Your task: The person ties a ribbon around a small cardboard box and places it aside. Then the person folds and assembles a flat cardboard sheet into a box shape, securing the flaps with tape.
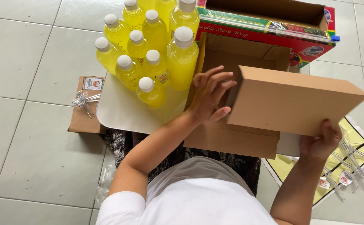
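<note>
A plain brown cardboard box [292,100], long and flat-sided, is held between both hands above a small white table [119,110]. The left hand [210,98] is pressed against the box's near end, its fingers [216,79] spread apart and bent lightly over the edge. The right hand [321,141] is clamped on the lower far corner, thumb on top, the remaining fingers hidden beneath. Under the left fingers, flattened cardboard sheets [232,139] are stacked. Just beyond the fingertips, smooth yellow bottles with white caps [148,46] are crowded together. Behind the box, a red printed carton [269,25] stands open. Beside the right hand, a yellow sheet with ribbons [352,162] lies on pale floor tiles [23,50].
</note>
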